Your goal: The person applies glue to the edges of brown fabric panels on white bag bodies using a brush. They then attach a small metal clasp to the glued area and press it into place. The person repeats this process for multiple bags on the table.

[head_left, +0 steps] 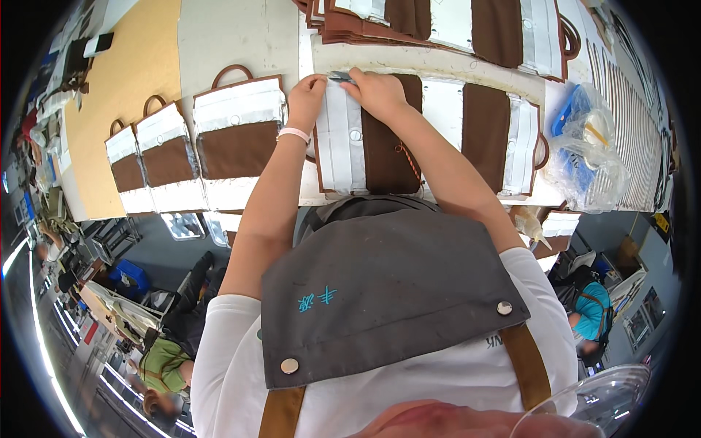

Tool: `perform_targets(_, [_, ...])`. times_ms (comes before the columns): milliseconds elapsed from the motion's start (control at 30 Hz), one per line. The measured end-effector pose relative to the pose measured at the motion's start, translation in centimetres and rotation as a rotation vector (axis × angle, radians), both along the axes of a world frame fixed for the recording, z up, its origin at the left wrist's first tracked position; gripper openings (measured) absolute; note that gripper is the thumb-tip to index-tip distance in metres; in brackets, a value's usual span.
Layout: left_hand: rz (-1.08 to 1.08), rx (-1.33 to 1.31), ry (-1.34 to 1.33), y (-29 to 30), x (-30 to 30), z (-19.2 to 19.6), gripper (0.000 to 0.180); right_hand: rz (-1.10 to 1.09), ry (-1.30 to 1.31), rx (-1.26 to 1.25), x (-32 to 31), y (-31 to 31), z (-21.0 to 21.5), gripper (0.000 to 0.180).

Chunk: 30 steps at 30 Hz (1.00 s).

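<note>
A flat bag panel point(394, 139) in brown and white, edged with brown trim, lies on the table in front of me. At its far left corner my left hand point(307, 102) is closed in a pinch; whatever sits between the fingertips is too small to make out. My right hand point(378, 95) rests over the panel's far edge, closed around small grey thread snips point(342, 76) that point toward the left fingertips. An orange-brown twisted cord point(409, 162) lies across the brown cloth, beside my right forearm.
Several similar panels with handles point(241, 139) lie in a row at the left. Another stack of panels point(438, 29) is at the far side. To the right are clear plastic bags point(591, 157) with blue things, beside a row of thin strips point(624, 117). Other people sit behind me.
</note>
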<state>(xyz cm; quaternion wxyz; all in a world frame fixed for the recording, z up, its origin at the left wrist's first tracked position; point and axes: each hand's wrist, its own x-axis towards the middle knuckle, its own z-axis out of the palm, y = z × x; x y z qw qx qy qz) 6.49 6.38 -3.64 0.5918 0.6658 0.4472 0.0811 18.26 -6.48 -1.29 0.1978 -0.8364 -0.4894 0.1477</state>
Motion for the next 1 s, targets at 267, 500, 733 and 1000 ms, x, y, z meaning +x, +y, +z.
perform_targets(267, [0.019, 0.014, -0.01, 0.0, 0.0, 0.1, 0.023, -0.017, 0.03, -0.023, 0.2, -0.2, -0.2, 0.032])
perform_targets(500, [0.026, -0.036, -0.031, -0.2, 0.0, 0.3, 0.024, -0.001, 0.019, 0.038, 0.3, -0.4, -0.3, 0.031])
perform_targets(733, [0.017, -0.053, -0.003, -0.2, 0.1, 1.3, 0.024, -0.015, -0.006, 0.029, 0.0, -0.2, -0.5, 0.029])
perform_targets(1000, [0.02, -0.079, -0.007, -0.1, 0.1, 1.0, 0.025, -0.059, -0.006, -0.003, -0.2, 0.1, -0.4, 0.031])
